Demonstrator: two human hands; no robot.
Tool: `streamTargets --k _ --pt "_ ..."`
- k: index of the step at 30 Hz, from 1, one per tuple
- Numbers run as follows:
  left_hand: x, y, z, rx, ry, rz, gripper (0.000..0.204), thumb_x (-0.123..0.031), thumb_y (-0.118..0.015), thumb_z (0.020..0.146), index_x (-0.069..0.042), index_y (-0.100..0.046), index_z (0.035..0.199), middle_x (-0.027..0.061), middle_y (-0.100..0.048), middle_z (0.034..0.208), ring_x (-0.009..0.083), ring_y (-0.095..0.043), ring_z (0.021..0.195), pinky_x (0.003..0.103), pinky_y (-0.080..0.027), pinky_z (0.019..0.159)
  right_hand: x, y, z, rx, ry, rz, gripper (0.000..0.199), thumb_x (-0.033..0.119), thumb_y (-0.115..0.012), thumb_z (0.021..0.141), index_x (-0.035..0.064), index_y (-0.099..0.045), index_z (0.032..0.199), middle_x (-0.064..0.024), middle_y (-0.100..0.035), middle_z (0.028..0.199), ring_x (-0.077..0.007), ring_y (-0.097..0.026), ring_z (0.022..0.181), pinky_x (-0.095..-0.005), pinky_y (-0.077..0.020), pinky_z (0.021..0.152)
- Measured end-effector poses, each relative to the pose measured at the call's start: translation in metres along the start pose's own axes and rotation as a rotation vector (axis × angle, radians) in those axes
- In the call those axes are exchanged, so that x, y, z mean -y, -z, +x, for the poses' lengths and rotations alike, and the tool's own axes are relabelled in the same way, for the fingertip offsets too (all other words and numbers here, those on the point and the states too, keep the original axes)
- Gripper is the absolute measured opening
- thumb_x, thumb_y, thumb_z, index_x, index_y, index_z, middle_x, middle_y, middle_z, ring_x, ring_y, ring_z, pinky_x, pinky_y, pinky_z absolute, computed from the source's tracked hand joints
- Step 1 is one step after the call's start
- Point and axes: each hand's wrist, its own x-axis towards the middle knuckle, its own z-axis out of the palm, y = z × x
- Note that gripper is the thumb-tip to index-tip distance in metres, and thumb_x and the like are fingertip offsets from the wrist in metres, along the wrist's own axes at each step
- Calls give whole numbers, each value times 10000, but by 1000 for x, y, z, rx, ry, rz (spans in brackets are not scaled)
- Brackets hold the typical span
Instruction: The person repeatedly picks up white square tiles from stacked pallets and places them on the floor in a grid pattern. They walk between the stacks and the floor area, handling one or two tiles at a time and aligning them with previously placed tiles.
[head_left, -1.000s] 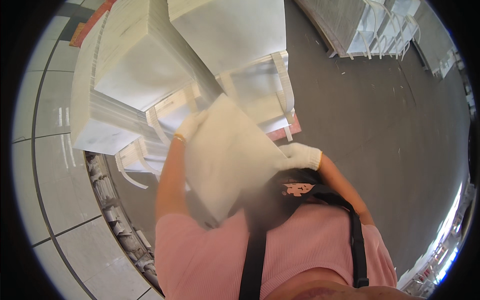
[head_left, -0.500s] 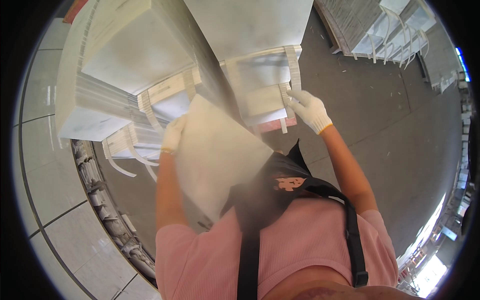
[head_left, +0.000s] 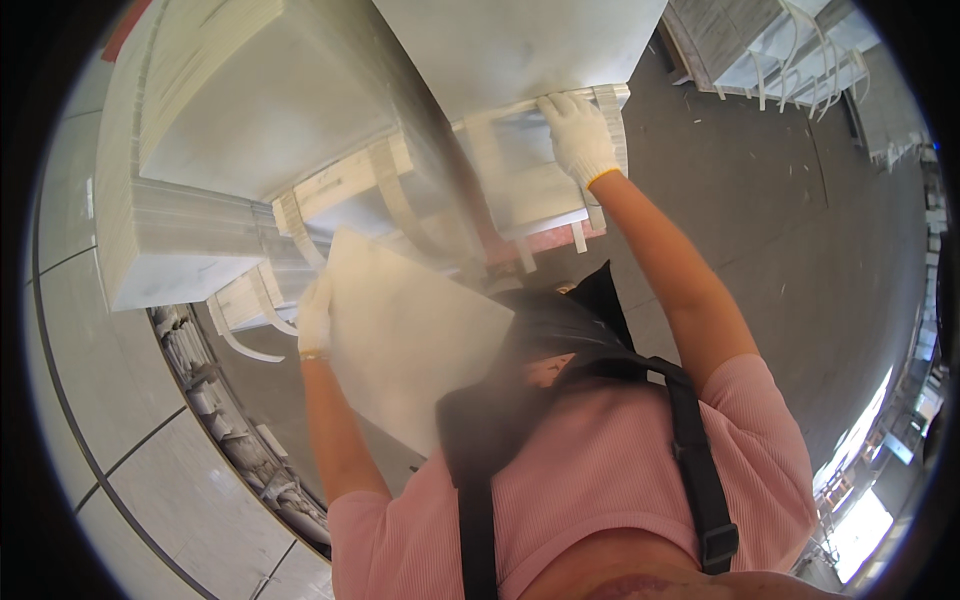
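Note:
My left hand (head_left: 315, 315), in a white knit glove, grips the left edge of a white square tile (head_left: 410, 325). The tile hangs tilted in front of my body, its broad face toward me; the fingertips are hidden behind it. My right hand (head_left: 578, 138), gloved the same way, lies on the front top edge of a strapped stack of white tiles (head_left: 510, 50). Its fingers reach up over that edge, mostly stretched out, and no loose thing shows in them. Pale straps (head_left: 608, 110) run down the front of this stack beside my right hand.
Another strapped stack of white tiles (head_left: 260, 120) stands at left, a narrow gap between it and the right one. A loose strap end (head_left: 245, 350) curls out low on the left. More strapped stacks (head_left: 770, 60) stand far right. Grey floor (head_left: 740, 190) carries small scraps.
My right hand has moved up and left, from the strap low on the right stack to its top edge. My left hand and the tile have shifted down and slightly left.

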Motion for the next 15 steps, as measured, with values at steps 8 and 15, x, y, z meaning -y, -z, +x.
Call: streamTargets --k 8,15 --pt "18 33 -5 -70 122 13 554 -420 -592 1051 55 -634 1334 78 -683 1249 165 -602 1119 320 -476 986 5 -14 -6 -109 -41 -10 370 -4 -584 836 59 -645 1195 -113 -643 1239 -321 -580 1224 -442 -495 995" --pt "18 41 -5 -111 136 -40 625 -452 -614 1041 61 -591 1396 104 -662 1316 190 -602 1161 338 -476 1015 6 -9 -4 -161 -3 38 336 -15 -572 820 33 -663 1139 -129 -666 1174 -337 -602 1169 -452 -507 949"
